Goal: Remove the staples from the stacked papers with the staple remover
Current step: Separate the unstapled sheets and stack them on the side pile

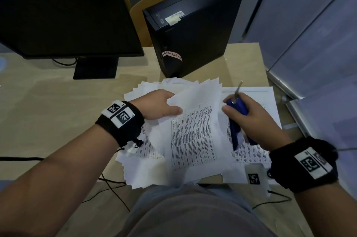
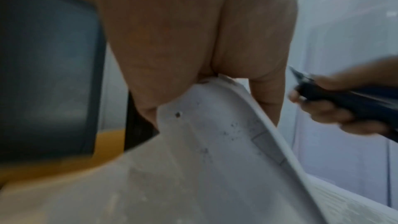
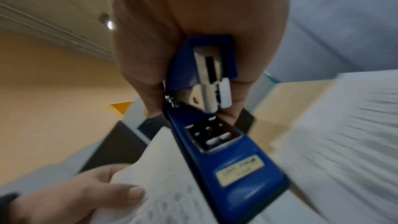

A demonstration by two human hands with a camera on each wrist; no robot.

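Observation:
My left hand [image 1: 164, 104] pinches the top corner of a printed sheaf of papers [image 1: 193, 130] and lifts it off the messy paper stack [image 1: 146, 169] on the desk. The left wrist view shows that corner [image 2: 215, 117] curled between thumb and fingers, with small dark holes near the edge. My right hand [image 1: 253, 118] grips a blue stapler-type staple remover [image 1: 237, 109], its metal tongue [image 1: 238, 89] pointing away from me, just right of the lifted sheaf. In the right wrist view the blue tool [image 3: 217, 134] hangs from my fingers above the papers.
A black monitor [image 1: 63, 14] stands at the back left and a black computer tower [image 1: 193, 29] behind the papers. More printed sheets [image 1: 257, 101] lie under my right hand. A white tagged block [image 1: 255, 174] sits at the desk's [image 1: 58, 111] front edge. Glass partitions [image 1: 318, 43] close the right side.

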